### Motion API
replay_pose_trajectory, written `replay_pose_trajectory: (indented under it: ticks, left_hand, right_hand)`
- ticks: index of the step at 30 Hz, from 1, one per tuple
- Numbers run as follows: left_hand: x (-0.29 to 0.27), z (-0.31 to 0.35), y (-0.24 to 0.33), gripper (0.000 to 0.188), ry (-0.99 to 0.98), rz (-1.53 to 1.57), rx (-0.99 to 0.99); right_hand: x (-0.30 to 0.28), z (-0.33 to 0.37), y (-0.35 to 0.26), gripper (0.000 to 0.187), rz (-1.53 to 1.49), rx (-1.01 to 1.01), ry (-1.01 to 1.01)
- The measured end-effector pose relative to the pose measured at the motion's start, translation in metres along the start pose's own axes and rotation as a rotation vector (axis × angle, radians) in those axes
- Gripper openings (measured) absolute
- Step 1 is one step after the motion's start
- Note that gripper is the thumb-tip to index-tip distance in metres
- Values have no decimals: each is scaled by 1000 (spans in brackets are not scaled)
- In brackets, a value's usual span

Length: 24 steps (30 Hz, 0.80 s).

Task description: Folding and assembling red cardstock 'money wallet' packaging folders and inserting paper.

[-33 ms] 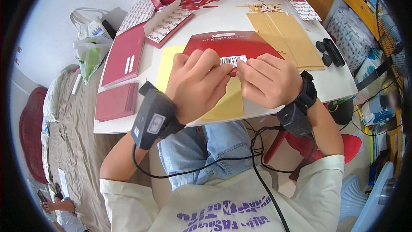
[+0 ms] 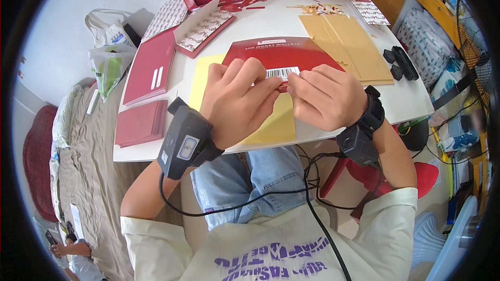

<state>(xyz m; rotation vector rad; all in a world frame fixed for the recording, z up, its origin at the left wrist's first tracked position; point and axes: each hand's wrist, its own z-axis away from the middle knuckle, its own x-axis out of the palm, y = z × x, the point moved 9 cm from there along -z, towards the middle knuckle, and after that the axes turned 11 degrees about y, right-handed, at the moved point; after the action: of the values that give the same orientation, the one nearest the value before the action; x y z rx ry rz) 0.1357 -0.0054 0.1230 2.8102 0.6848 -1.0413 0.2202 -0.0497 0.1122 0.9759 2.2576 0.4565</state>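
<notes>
A flat red printed cardboard piece [image 2: 276, 51] lies on the table in front of me, with a white barcode label [image 2: 282, 73] near its close edge. My left hand [image 2: 235, 101] is closed at the left end of that edge, its fingers curled and thumb toward the label. On the other side my right hand [image 2: 327, 96] pinches the same edge, thumb and forefinger by the label's right end. My curled fingers hide much of the grip. Beneath the cardboard lies yellow paper [image 2: 277, 125], showing on the left and in front.
Left on the table are stacked red cards [image 2: 141, 123] and larger red folders [image 2: 151, 67]. An open patterned folder [image 2: 205, 27] lies behind them. Tan cardboard [image 2: 359, 57] and black clips [image 2: 403, 63] are at right, with paper scraps [image 2: 320, 9] farther back. Black cables [image 2: 260, 198] cross my lap.
My left hand and wrist have turned very slightly. The right hand and the red cardboard look the same.
</notes>
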Motion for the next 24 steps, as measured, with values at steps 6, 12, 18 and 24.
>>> replay_pose_trajectory:
  ticks: [6,12,18,24]
  left_hand:
    - [3,5,-16,26,-46,-49,-3]
    - [5,6,-15,32,-58,-244,44]
    - [-4,-6,-9,32,89,-177,66]
    - [-2,-10,-4,28,105,-199,95]
  right_hand:
    - [3,0,5,21,-25,19,-2]
    - [5,4,8,12,47,-4,47]
    - [4,0,15,11,53,23,77]
    - [1,-1,18,11,79,41,93]
